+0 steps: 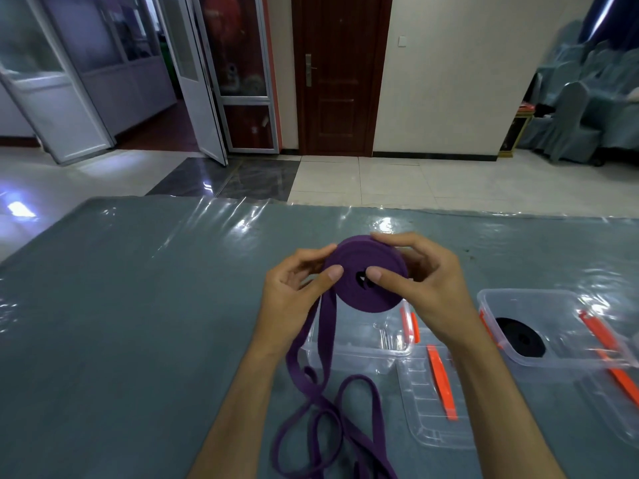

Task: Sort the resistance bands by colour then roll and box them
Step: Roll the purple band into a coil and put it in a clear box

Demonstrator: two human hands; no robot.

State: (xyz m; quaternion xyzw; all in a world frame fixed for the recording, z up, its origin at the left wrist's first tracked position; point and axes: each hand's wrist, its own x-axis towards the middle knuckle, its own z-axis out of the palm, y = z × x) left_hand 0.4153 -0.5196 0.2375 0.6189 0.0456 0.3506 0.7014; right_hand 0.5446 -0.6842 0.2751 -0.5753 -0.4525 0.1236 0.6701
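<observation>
Two hands hold a purple resistance band [368, 273] up above the table [121, 288], its wound part a flat disc facing the camera. The left hand [297, 288] grips the disc's left edge, thumb pressed on the face and fingers curled behind. The right hand [420, 276] clasps the right side, thumb on the face near the small dark hole at the centre and fingers wrapped over the top rim. From the bottom of the disc the unrolled length hangs as two flat strips and lies in loose loops on the table near the forearms. Directly below the roll sits a clear plastic box [359, 335] with orange clips, partly hidden by the disc and the right wrist. Its clear lid [432, 402], also with an orange clip, lies flat just in front. To the right a second clear box [553, 326] holds a rolled black band [522, 338]. A shiny transparent sheet covers the grey-blue tabletop.
</observation>
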